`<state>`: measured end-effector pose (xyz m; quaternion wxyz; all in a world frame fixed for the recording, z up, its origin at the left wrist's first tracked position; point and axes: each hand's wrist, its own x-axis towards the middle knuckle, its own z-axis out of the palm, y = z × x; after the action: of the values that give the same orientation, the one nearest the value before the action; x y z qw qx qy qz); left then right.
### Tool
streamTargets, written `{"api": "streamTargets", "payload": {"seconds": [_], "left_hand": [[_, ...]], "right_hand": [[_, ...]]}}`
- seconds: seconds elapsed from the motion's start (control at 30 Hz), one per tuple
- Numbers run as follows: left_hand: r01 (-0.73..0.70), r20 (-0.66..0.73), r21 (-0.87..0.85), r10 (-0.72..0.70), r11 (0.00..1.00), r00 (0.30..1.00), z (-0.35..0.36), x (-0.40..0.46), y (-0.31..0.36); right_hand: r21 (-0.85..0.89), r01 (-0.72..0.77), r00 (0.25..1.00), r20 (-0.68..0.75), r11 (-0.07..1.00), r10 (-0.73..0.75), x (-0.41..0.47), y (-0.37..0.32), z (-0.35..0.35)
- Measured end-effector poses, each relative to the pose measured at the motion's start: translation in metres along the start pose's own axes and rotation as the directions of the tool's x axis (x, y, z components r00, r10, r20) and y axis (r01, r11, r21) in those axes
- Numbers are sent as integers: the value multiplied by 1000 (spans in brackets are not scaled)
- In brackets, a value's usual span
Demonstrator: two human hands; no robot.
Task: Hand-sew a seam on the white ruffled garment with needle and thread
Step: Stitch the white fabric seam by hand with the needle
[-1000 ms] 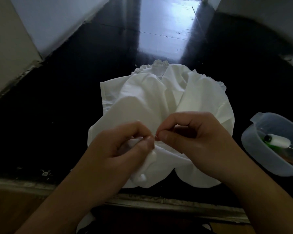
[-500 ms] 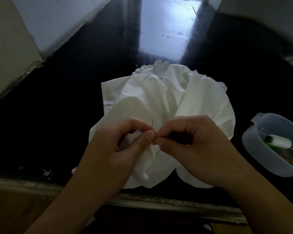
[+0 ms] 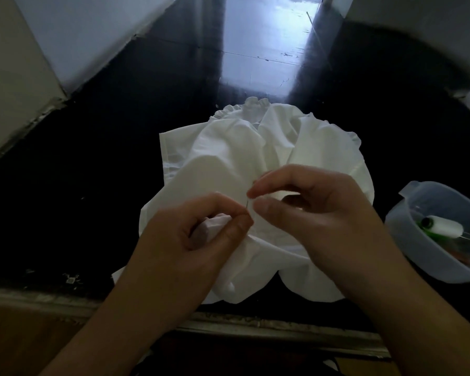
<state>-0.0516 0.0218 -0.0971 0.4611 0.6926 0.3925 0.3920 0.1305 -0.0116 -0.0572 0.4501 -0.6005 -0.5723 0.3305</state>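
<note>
White cotton, soft and creased, is bunched between my hands: the white ruffled garment (image 3: pixel 258 169) lies in a loose heap on the glossy black surface (image 3: pixel 98 169), near its front edge, with its frilled trim at the far side. My left hand (image 3: pixel 190 245) has its fingers curled round a fold of that cloth, thumb and forefinger pinching it up in front of me. My right hand (image 3: pixel 318 218) is just beside it, thumb and forefinger tip drawn close together at the thin steel needle (image 3: pixel 248 204), which stands nearly upright out of the pinched fold; the other fingers arch loosely over the fabric. Whether the fingertips actually grip the needle or only frame it I cannot tell, it is so fine. The thread itself is too thin to see.

To my right, apart from the garment, a translucent grey plastic tub (image 3: pixel 407 240) sits on the surface, holding a white spool of thread (image 3: pixel 442 227) with a dark end, lying on its side over something green. No label or writing can be read on it. Pale walls rise at the far left, and a bright reflection streaks the surface farther ahead.
</note>
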Motion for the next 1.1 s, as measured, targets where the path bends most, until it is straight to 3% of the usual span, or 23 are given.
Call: {"api": "streamTargets", "payload": {"seconds": [0.07,0.23,0.43,0.67,0.93,1.1], "left_hand": [[-9,-4,7,9,1000,1000,0,-1,3],[-13,-2,45,13,999,1000,1,-3,4],[-14,-11,120,16,993,1000,1,-3,7],[5,-34,34,-4,999,999,-2,-3,2],[-1,-26,98,4,995,1000,-1,-3,2],[-1,-20,123,3,992,1000,-2,-3,3]], "right_hand": [[-2,28,999,21,1000,-28,0,3,6],[-24,59,995,-83,998,-61,1,10,15],[188,41,968,-251,981,8,4,8,12],[260,-18,999,-39,966,29,2,7,14],[245,-1,982,-183,970,48,6,8,12],[341,-4,982,-176,940,68,7,5,9]]}}
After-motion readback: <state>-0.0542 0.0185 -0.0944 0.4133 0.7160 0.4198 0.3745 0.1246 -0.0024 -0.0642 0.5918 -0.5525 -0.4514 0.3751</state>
